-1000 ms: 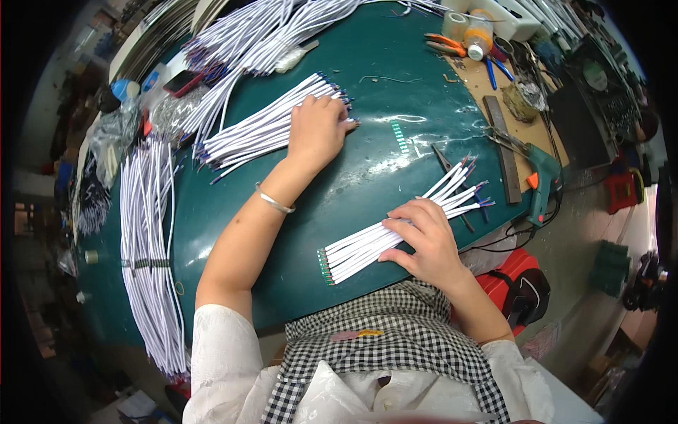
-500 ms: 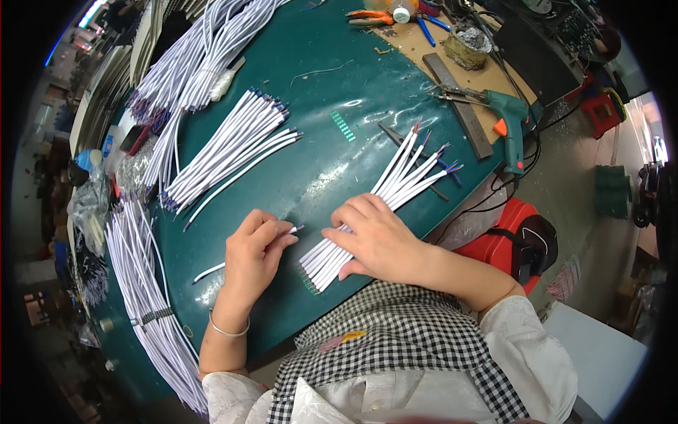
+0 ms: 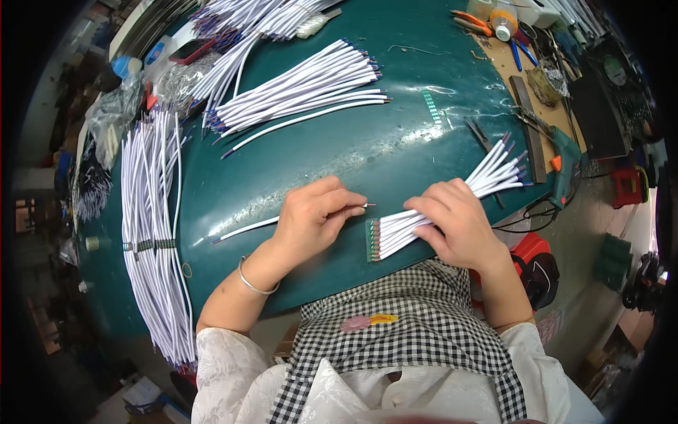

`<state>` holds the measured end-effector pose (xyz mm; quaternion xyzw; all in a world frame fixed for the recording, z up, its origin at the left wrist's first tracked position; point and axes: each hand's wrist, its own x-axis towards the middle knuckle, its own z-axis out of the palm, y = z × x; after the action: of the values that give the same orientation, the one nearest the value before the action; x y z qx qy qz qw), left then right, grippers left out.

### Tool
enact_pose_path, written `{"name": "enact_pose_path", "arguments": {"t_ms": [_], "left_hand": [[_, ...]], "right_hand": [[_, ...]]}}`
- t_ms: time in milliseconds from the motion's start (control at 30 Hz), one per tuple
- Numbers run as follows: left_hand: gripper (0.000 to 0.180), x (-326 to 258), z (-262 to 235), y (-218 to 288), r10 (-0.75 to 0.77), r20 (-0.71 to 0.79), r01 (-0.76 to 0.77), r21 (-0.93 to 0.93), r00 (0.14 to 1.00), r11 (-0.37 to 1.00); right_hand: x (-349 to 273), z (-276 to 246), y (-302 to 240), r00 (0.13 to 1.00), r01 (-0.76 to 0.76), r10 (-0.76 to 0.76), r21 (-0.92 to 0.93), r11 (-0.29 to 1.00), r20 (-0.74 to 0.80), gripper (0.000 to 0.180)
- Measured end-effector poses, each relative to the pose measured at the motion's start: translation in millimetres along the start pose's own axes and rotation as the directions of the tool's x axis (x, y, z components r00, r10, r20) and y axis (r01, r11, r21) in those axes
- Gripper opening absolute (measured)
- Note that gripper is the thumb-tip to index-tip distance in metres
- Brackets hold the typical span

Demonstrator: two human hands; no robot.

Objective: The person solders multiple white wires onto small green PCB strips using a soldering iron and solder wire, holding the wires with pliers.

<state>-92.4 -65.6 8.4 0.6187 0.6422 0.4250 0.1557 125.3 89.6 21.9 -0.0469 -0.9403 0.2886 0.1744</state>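
My left hand (image 3: pixel 314 219) pinches a single white cable (image 3: pixel 247 230) near its stripped end. The bare tip pokes out past my fingertips, and the cable's other end trails away to the left on the table. My right hand (image 3: pixel 455 220) is closed over a fanned bunch of white cables (image 3: pixel 397 237) lying on the table. At that bunch's left end the cable ends meet a strip of small green circuit boards (image 3: pixel 370 244), seemingly joined to it. Its far ends (image 3: pixel 505 166) spread to the upper right, showing coloured wires. A small gap separates the pinched tip from the bunch.
On the green table (image 3: pixel 339 152) lie a loose pile of white cables (image 3: pixel 296 88) and a tied cable bundle (image 3: pixel 152 247). Another green board strip (image 3: pixel 431 107) lies farther back. At the right are pliers (image 3: pixel 479 133), a green soldering gun (image 3: pixel 565 159) and a dark bar (image 3: pixel 528 127).
The whole view has shifted and turned. My left hand has brought the cable's tip nearer the bunch's board end. My right hand stays on the bunch, which now lies flatter across the view.
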Motion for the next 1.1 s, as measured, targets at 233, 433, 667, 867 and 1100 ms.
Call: {"name": "enact_pose_path", "arguments": {"t_ms": [233,433,667,867,1100], "left_hand": [[0.014,2,-2,3,-0.039,-0.050,0.034,-0.100,0.998,0.994],[0.014,1,-3,-2,-0.083,-0.056,0.075,-0.123,0.995,0.990],[0.016,1,0,-4,-0.086,-0.044,0.081,-0.102,0.995,0.991],[0.015,1,1,-6,-0.092,-0.021,0.089,-0.126,0.996,0.988],[0.013,0,1,-11,-0.116,0.040,0.122,-0.216,0.992,0.969]], "right_hand": [[6,-8,8,0.993,-0.106,0.101,-0.098,0.990,-0.053,0.031],[5,-5,11,0.994,-0.098,0.091,-0.122,0.988,-0.063,0.030],[4,-2,12,0.994,-0.108,0.105,-0.103,0.989,-0.036,0.033],[2,-1,12,0.994,-0.108,0.105,-0.122,0.987,-0.030,0.032],[2,-1,11,0.995,-0.091,0.088,-0.114,0.989,-0.036,0.031]]}}
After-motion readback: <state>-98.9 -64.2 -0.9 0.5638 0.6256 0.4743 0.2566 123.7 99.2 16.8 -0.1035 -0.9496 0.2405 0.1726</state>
